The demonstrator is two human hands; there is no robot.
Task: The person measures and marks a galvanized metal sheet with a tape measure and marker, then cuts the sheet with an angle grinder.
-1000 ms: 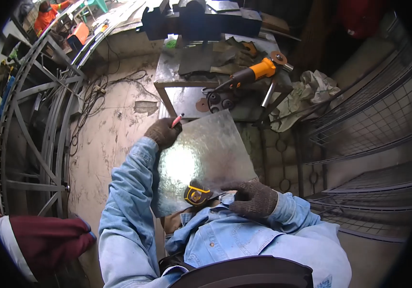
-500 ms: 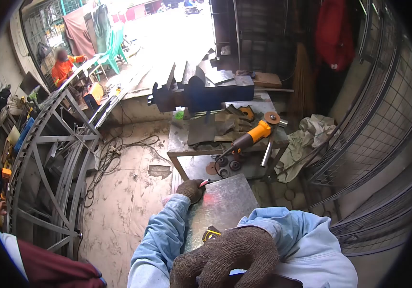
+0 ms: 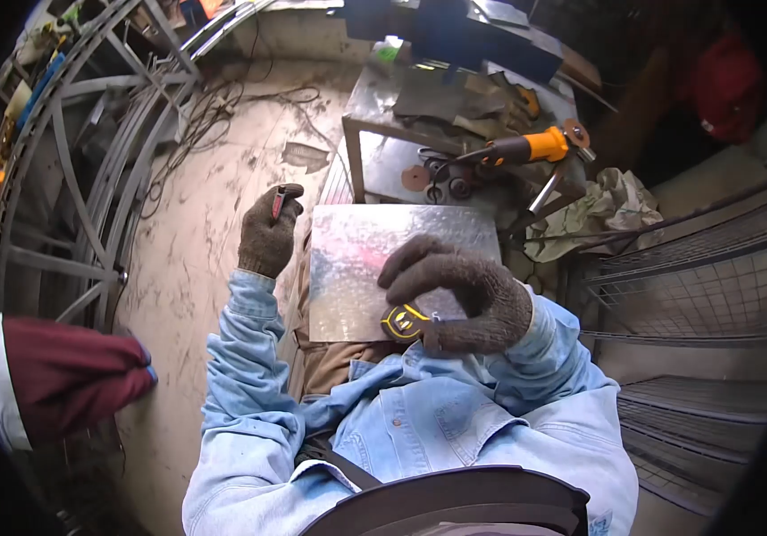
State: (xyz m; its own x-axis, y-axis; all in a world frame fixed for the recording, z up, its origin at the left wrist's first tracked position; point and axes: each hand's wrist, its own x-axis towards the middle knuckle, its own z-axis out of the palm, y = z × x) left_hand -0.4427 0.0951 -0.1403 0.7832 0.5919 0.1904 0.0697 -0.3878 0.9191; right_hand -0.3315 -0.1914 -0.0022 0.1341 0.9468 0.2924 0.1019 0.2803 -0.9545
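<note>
A shiny sheet of metal [image 3: 347, 268] lies across my lap. On its near edge sits a black and yellow tape measure [image 3: 401, 322]. My right hand [image 3: 473, 299], in a brown knit glove, is open above the sheet, fingers curved apart and the thumb right beside the tape measure. To the left of the sheet, my left hand [image 3: 267, 237], gloved the same way, is closed around a slim red and white marker [image 3: 278, 204].
Ahead stands a metal table [image 3: 374, 112] bearing a yellow and black angle grinder [image 3: 526, 147], with discs below. Cables [image 3: 213, 125] run over the floor on the left, next to a steel truss [image 3: 57, 152]. Wire mesh panels [image 3: 696, 286] line the right. Another person's maroon-clad leg [image 3: 75, 375] is at left.
My view has tipped downward. The left hand has moved from the sheet's far edge out to its left, keeping the marker. My right hand has gone from near my body to over the sheet.
</note>
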